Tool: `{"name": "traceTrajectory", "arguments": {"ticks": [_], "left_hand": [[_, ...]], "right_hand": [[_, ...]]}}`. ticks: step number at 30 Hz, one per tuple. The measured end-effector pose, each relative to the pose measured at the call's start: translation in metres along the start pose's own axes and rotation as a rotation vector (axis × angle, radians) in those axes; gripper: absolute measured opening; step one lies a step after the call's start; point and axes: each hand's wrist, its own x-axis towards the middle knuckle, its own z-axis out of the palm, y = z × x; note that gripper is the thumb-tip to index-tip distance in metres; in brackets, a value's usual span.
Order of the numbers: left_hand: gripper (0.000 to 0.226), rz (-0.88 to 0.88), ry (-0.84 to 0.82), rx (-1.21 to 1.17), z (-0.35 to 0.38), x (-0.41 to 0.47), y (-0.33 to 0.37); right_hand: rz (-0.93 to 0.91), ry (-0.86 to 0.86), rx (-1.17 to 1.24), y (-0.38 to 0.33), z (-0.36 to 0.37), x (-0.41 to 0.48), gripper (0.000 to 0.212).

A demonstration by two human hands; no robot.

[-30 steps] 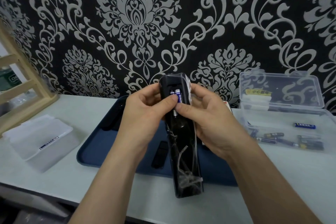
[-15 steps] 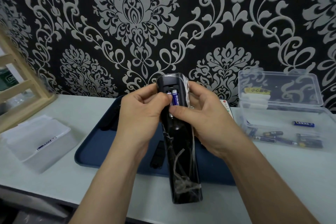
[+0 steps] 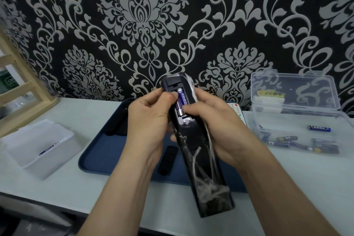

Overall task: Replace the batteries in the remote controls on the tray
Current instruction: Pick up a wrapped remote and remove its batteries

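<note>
A long black remote control point(image 3: 199, 159) in a clear plastic wrap is held up over the blue tray point(image 3: 99, 151), its back facing me and its battery bay uncovered. A blue battery point(image 3: 181, 101) lies in the bay. My left hand point(image 3: 151, 120) grips the remote's left side, thumb at the bay's edge. My right hand point(image 3: 214, 126) grips the right side, its thumb pressing the battery's lower end. The black battery cover point(image 3: 167, 160) lies on the tray below. A white remote point(image 3: 236, 109) peeks out behind my right hand.
An open clear box point(image 3: 298, 120) with several loose batteries stands at the right. A frosted white box point(image 3: 36, 145) holding one battery sits at the left. Another black remote point(image 3: 118, 126) lies on the tray's far left. A wooden rack point(image 3: 23, 90) stands at the far left.
The remote has tilted a little and the battery now shows more fully in the bay. My right thumb has slid down to the battery's lower end.
</note>
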Motion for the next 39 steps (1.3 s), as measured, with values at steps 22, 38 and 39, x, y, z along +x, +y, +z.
{"name": "traceTrajectory", "arguments": {"ticks": [22,38,39], "left_hand": [[0.070,0.606,-0.247,1.440,-0.011,-0.004,0.008],[0.074,0.608,-0.211,1.548,-0.004,-0.003,-0.012],[0.073,0.603,-0.214,1.540,-0.003,-0.003,-0.012]], "right_hand": [[0.069,0.004,-0.417,0.004,-0.016,0.001,0.027],[0.068,0.145,-0.462,0.014,-0.018,0.006,0.032],[0.073,0.152,-0.467,0.014,-0.019,0.007,0.030]]}}
